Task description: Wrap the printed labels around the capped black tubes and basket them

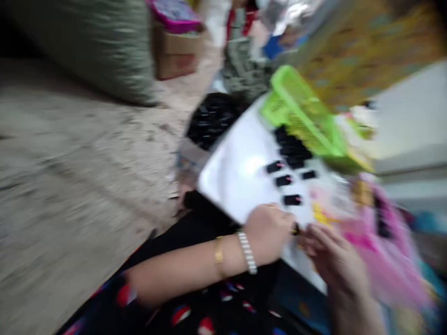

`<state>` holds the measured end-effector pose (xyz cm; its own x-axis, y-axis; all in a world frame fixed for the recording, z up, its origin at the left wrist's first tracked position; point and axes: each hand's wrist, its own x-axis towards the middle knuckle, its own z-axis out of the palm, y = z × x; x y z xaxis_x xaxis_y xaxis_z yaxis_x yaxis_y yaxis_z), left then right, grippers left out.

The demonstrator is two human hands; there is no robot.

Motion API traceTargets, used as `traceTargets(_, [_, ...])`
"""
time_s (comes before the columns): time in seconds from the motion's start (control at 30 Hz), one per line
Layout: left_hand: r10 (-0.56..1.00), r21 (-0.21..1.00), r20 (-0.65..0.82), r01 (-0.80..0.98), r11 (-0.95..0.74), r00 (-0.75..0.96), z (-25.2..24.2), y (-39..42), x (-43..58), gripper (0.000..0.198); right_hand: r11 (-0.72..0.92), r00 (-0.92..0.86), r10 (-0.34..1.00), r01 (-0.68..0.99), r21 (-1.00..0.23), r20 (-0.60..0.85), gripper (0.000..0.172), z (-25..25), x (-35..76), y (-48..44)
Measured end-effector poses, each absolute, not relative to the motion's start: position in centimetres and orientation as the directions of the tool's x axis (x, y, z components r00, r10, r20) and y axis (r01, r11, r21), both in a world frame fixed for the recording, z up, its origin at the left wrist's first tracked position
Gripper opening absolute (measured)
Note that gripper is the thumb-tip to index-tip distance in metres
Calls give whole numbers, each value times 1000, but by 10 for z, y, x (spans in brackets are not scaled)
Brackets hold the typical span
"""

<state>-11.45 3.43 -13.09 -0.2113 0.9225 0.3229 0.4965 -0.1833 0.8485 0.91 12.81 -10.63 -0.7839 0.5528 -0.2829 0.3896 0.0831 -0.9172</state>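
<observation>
Grey concrete floor (70, 195) fills the left of the view, with a grey-green sack (91, 51) and a cardboard box (176, 58) beyond it. A white board (237, 172) rests at the person's lap, above a black garment with red-and-white markings (195, 298). A lime-green plastic basket (300, 116) stands at the board's far edge, and pink packaging (380, 242) lies to the right. Small black pieces (292, 200) with pink tips sit on the board in loose rows, with a denser cluster against the basket. The left hand (267, 235), wearing a gold bangle (219, 256) and a white beaded bracelet (247, 252), is curled at the board's near edge. One black piece (296, 229) sits at its fingertips; blur prevents confirming a pinch. The right hand (335, 265) is just beside that piece, fingers loosely spread.
</observation>
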Motion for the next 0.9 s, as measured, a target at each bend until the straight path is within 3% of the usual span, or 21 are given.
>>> traceTargets(0.07, [917,827,362,510,-235,-166,-121,59,-105,10,4,-592,769,382,-924,-241,32,-80,42,149])
traceTargets(0.17, [924,765,351,615,-191,-150,-122,76,-108,15,-135,-402,879,304,-943,-256,28,-77,58,165])
traceTargets(0.33, [929,704,348,689,-171,-126,-124,72,-111,23,-283,-429,834,208,-936,-347,23,-93,50,160])
traceTargets(0.63, [912,693,390,693,-199,-129,-125,74,-109,21,-176,-476,833,258,-950,-283,12,-89,46,159])
traceTargets(0.9, [935,719,339,670,-187,-102,-127,74,-109,19,-376,-412,806,200,-905,-426,22,-86,36,155])
